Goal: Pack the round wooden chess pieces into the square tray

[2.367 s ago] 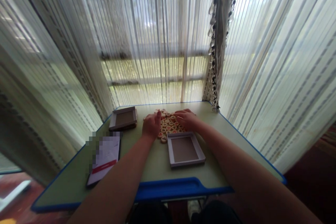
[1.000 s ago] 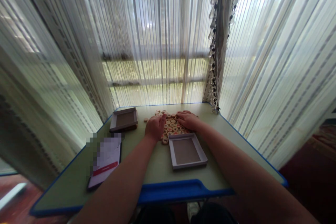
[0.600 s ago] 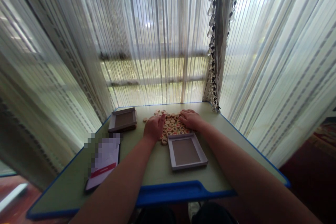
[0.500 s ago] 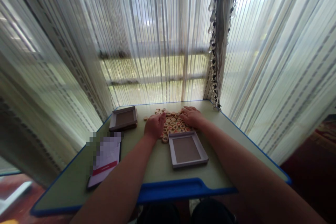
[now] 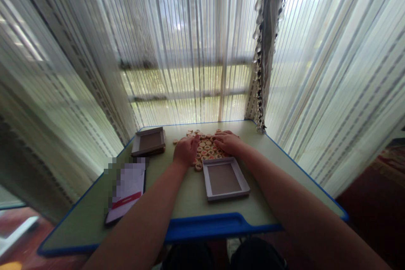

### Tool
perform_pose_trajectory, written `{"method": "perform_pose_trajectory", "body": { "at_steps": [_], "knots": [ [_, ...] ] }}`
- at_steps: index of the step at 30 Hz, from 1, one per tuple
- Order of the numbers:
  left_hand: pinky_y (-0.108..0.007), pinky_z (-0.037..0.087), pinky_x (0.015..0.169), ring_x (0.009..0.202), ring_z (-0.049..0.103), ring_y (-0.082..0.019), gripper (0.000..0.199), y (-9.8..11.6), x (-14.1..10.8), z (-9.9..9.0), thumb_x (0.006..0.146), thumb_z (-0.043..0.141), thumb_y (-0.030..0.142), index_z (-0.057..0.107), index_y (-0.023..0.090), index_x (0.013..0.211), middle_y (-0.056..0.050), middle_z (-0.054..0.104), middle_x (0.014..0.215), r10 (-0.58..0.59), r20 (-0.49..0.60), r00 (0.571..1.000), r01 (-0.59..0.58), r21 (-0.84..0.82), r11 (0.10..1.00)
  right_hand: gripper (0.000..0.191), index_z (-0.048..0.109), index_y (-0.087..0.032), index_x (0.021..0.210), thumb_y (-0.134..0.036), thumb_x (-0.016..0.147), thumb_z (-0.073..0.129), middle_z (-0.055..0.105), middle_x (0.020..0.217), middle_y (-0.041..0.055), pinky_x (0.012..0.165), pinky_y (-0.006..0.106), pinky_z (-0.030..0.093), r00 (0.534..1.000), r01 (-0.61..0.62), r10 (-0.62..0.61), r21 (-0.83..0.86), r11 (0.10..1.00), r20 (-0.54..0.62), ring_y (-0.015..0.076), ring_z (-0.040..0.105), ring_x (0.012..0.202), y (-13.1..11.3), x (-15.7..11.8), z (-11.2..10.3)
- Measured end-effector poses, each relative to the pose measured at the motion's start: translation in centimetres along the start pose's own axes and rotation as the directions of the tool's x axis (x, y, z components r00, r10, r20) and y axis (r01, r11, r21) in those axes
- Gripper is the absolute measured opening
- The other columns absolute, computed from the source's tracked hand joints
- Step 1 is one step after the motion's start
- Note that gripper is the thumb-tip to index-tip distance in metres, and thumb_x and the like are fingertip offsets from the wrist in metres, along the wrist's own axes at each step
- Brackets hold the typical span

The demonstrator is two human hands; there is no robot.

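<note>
A cluster of round wooden Chinese chess pieces (image 5: 205, 152), several with red or dark characters, lies on the table between my hands. My left hand (image 5: 186, 150) stands on its edge at the left side of the pieces, fingers mostly turned away from view and not visibly gripping any. Over the right part of the cluster, my right hand (image 5: 227, 142) lies palm down with its fingers stretched out, touching and hiding some pieces. Just nearer than the cluster sits a shallow open box (image 5: 207, 197) with pale walls and a brown bottom.
Another shallow box (image 5: 148, 139) sits at the table's far left. A phone or tablet (image 5: 126, 198), partly blurred out, lies beside my left forearm. The pale green table (image 5: 186, 202) has a blue rim. Striped sheer curtains (image 5: 190, 50) hang close behind it.
My right hand has shifted left and inward over the pieces, uncovering one at the far edge. My left hand has stayed nearly in place.
</note>
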State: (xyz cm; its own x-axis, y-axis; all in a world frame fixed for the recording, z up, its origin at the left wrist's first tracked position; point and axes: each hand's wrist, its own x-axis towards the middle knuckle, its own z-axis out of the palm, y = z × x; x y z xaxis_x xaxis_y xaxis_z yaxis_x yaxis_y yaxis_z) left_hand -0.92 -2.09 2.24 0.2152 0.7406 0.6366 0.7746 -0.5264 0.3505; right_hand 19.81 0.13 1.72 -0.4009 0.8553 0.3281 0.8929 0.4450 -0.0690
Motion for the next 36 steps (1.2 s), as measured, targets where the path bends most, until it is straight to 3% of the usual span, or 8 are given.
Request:
{"method": "perform_pose_trajectory", "body": {
  "at_steps": [4, 9, 13, 20, 26, 31, 36],
  "knots": [
    [-0.026, 0.037, 0.065, 0.064, 0.056, -0.015, 0.052, -0.1, 0.1, 0.1, 0.088, 0.022, 0.042, 0.058, 0.016, 0.061, -0.005, 0.061, 0.063, 0.015, 0.003, 1.0, -0.015, -0.002, 1.0, 0.035, 0.059, -0.025, 0.107, -0.037, 0.083, 0.037, 0.055, 0.118, 0.0008, 0.096, 0.035, 0.029, 0.999, 0.039, -0.039, 0.015, 0.999, 0.016, 0.0212, 0.042, 0.113, -0.3, 0.0, 0.2],
    [-0.027, 0.037, 0.065, 0.066, 0.056, -0.016, 0.052, -0.2, 0.1, 0.2, 0.088, 0.022, 0.042, 0.059, 0.017, 0.063, -0.006, 0.061, 0.065, -0.007, -0.02, 1.0, 0.007, 0.006, 1.0, 0.038, 0.053, -0.026, 0.116, -0.038, 0.083, 0.039, 0.052, 0.122, 0.0021, 0.097, 0.036, 0.03, 0.999, 0.045, -0.044, 0.051, 0.998, -0.025, 0.0217, 0.039, 0.116, -0.6, -0.1, -0.1],
    [-0.027, 0.037, 0.065, 0.066, 0.055, -0.016, 0.053, -0.2, 0.1, 0.0, 0.088, 0.02, 0.042, 0.06, 0.016, 0.064, -0.006, 0.061, 0.063, -0.024, -0.028, 0.999, 0.024, 0.015, 1.0, 0.033, 0.06, -0.03, 0.106, -0.038, 0.081, 0.042, 0.054, 0.119, -0.0018, 0.097, 0.035, 0.031, 0.997, 0.066, -0.068, 0.064, 0.996, 0.028, 0.0222, 0.042, 0.114, -0.5, 0.0, -0.3],
    [-0.027, 0.037, 0.065, 0.068, 0.056, -0.017, 0.054, -0.1, 0.2, -0.1, 0.088, 0.019, 0.042, 0.06, 0.016, 0.064, -0.006, 0.061, 0.063, -0.036, -0.032, 0.999, 0.037, 0.033, 0.999, 0.032, 0.061, -0.026, 0.106, -0.036, 0.08, 0.044, 0.057, 0.115, 0.0017, 0.097, 0.036, 0.031, 0.999, 0.05, -0.049, 0.1, 0.994, -0.004, 0.0222, 0.045, 0.111, -0.4, -0.3, -0.1],
    [-0.027, 0.037, 0.063, 0.066, 0.056, -0.016, 0.054, -0.5, 0.5, 0.3, 0.088, 0.019, 0.042, 0.061, 0.017, 0.066, -0.006, 0.061, 0.063, -0.051, -0.028, 0.998, 0.052, 0.047, 0.998, 0.029, 0.063, -0.022, 0.1, -0.029, 0.079, 0.045, 0.063, 0.102, 0.0041, 0.085, 0.028, 0.04, 0.997, -0.066, 0.072, 0.246, 0.967, -0.015, 0.0181, 0.055, 0.095, -1.5, 1.3, -1.4],
    [-0.026, 0.036, 0.061, 0.064, 0.055, -0.015, 0.053, -1.3, 0.7, 0.5, 0.088, 0.02, 0.041, 0.06, 0.017, 0.064, -0.005, 0.061, 0.063, -0.072, -0.038, 0.997, 0.073, 0.04, 0.997, 0.037, 0.061, -0.02, 0.106, -0.035, 0.074, 0.051, 0.063, 0.102, 0.0068, 0.08, 0.028, 0.041, 0.965, -0.259, 0.248, 0.154, 0.954, 0.091, 0.0201, 0.056, 0.092, -2.9, 3.9, -0.9],
    [-0.026, 0.035, 0.06, 0.064, 0.055, -0.015, 0.054, -1.5, 0.6, 0.4, 0.088, 0.018, 0.041, 0.06, 0.017, 0.063, -0.005, 0.061, 0.062, -0.104, -0.05, 0.993, 0.106, 0.05, 0.993, 0.036, 0.065, -0.023, 0.098, -0.043, 0.071, 0.053, 0.061, 0.104, 0.0074, 0.084, 0.032, 0.036, 0.964, -0.25, 0.248, 0.01, 0.968, 0.1, 0.0236, 0.05, 0.099, -3.8, 5.5, 0.2]
  ]
}}
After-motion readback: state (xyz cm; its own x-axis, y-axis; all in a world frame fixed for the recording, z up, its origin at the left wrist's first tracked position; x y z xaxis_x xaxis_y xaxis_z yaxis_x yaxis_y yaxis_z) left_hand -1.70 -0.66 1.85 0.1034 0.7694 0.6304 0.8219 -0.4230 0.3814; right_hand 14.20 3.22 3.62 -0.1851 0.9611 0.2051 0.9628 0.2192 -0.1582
